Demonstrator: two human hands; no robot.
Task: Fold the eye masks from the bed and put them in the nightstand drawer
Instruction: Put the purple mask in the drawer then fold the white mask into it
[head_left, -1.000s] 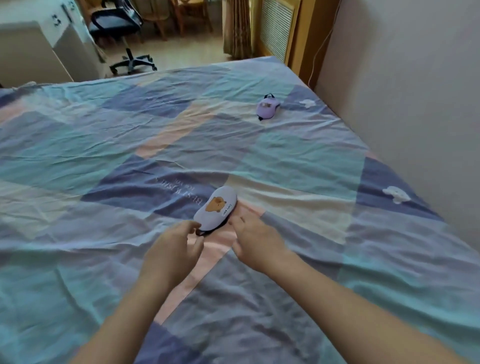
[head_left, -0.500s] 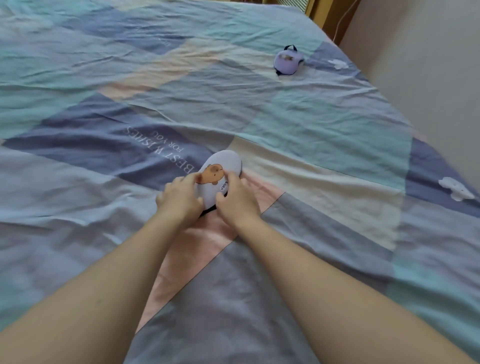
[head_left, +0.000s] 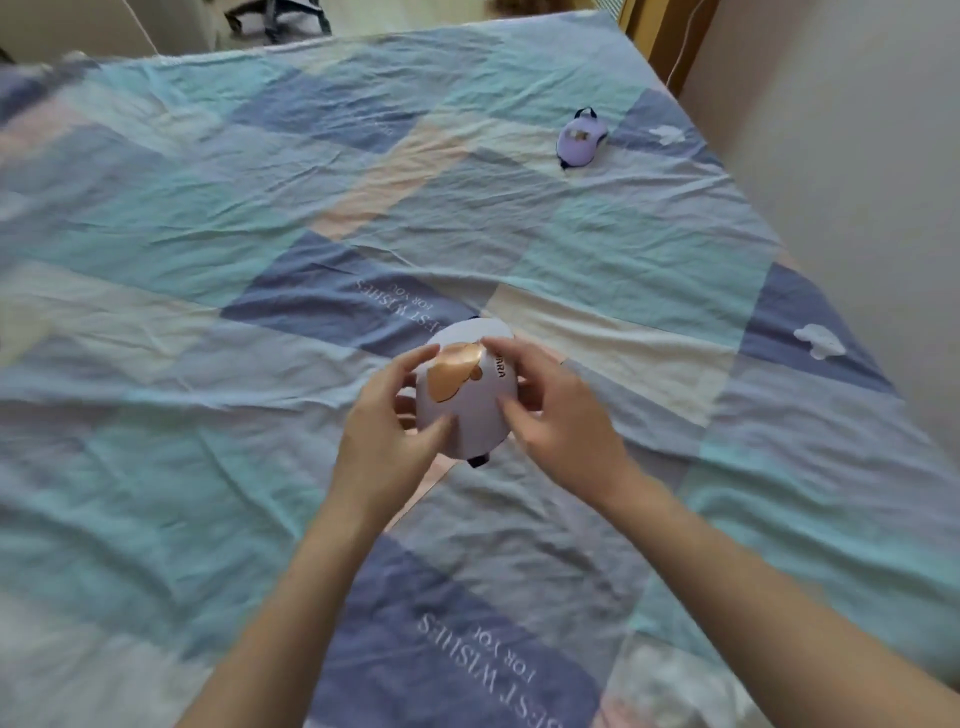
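Eye mask (head_left: 467, 400) held in both hands above a patchwork bed (head_left: 208, 218).

Pale lilac and folded into a rounded shape, it shows a brown cartoon animal and some dark lettering, with a dark strap end poking out below. The left hand (head_left: 387, 441) has its grip closed on the mask's left side, thumb in front; the right hand (head_left: 558, 415) pinches the right side, fingers curled behind it. A second eye mask (head_left: 579, 137), also lilac, lies well apart on the bed's far right, near the wall (head_left: 857, 130).
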